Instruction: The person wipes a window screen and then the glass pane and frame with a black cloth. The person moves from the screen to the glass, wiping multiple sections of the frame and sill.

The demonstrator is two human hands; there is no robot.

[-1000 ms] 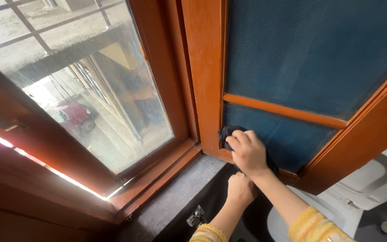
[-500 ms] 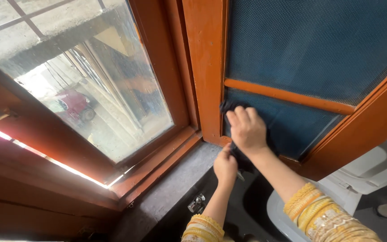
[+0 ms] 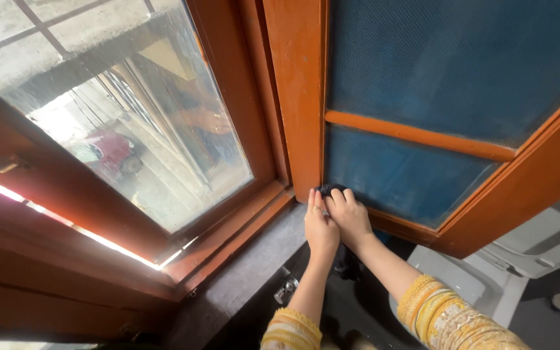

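Note:
My right hand (image 3: pixel 350 218) grips a dark cloth (image 3: pixel 329 190) and presses it against the bottom left corner of the blue mesh screen (image 3: pixel 409 175), where the mesh meets the orange wooden frame (image 3: pixel 301 97). My left hand (image 3: pixel 319 228) lies flat against the lower edge of that frame, touching my right hand, fingers pointing up. Both wrists wear yellow patterned sleeves. Part of the cloth hangs down dark below my hands.
A glass window pane (image 3: pixel 131 116) in an orange-brown frame stands to the left, with a red vehicle seen through it. A grey stone sill (image 3: pixel 254 266) runs below. A metal tap (image 3: pixel 284 290) and a white toilet (image 3: pixel 539 246) sit lower down.
My right hand has slid the cloth down from the mesh to the bottom left corner of the screen. My left hand has risen from below and now rests on the frame beside it.

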